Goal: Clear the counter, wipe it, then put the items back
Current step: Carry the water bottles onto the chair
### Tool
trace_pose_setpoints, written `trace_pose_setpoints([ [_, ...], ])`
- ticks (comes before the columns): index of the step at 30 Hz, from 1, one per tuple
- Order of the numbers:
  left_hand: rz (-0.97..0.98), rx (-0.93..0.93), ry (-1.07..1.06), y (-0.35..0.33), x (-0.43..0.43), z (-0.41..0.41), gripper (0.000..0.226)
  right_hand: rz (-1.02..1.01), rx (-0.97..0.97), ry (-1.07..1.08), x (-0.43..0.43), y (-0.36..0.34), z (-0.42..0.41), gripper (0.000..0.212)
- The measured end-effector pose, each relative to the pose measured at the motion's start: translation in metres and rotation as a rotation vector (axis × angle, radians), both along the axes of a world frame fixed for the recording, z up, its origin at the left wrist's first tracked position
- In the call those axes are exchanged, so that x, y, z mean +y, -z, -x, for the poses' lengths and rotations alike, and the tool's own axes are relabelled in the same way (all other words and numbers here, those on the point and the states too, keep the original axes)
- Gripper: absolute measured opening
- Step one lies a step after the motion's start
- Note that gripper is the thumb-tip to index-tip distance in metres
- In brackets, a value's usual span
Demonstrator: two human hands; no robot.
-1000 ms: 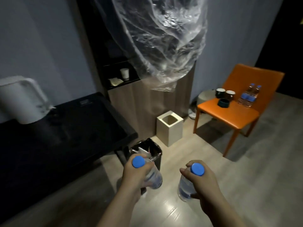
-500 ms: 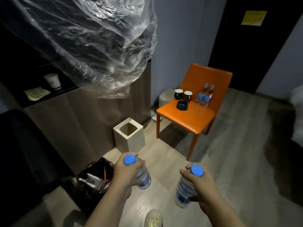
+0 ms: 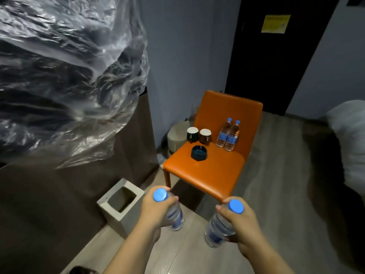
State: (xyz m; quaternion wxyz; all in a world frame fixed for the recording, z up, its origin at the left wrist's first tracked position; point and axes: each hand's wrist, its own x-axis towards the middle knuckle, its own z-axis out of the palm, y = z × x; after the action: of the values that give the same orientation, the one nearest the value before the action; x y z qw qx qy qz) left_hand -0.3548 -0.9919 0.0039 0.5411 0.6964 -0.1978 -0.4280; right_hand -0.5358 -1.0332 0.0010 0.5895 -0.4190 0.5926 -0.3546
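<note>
Gripping one water bottle apiece, the left hand [image 3: 156, 211] was wrapped round the shoulder of the left bottle [image 3: 175, 217] and the right hand [image 3: 242, 224] was clamped the same way on the right bottle [image 3: 217, 229], blue caps poking up above the fingers. Holding them upright by the top probably suited standing them down base first. The orange chair [image 3: 207, 173] ahead seemed to serve as a parking place for things cleared off the counter, which was out of view. At the back of its seat stood a pair of bottles [image 3: 228, 135], touching, with two mugs [image 3: 198, 134] beside them and a dark ashtray [image 3: 199, 153] in front. The bare front of the seat looked like the likely spot for the carried pair. All four bottles appeared capped and full of clear water. What the mugs held could not be told. A square white bin [image 3: 118, 217] on the floor near the chair showed only shadow inside.
</note>
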Motion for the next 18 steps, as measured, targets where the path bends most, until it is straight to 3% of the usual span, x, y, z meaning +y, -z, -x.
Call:
trace_pose_setpoints([
  [8,0.011,0.017,-0.038,0.011,-0.163,0.026,0.025,-0.003,0.012,-0.045,-0.163,0.023,0.027,0.017],
  [13,-0.019,0.077,-0.052,0.008,-0.26,0.056,0.025,-0.054,-0.088,-0.13,-0.272,0.023,0.052,0.019],
  [18,-0.046,0.059,0.004,0.0,-0.341,0.075,0.026,-0.05,-0.031,-0.174,-0.357,0.032,0.065,0.016],
])
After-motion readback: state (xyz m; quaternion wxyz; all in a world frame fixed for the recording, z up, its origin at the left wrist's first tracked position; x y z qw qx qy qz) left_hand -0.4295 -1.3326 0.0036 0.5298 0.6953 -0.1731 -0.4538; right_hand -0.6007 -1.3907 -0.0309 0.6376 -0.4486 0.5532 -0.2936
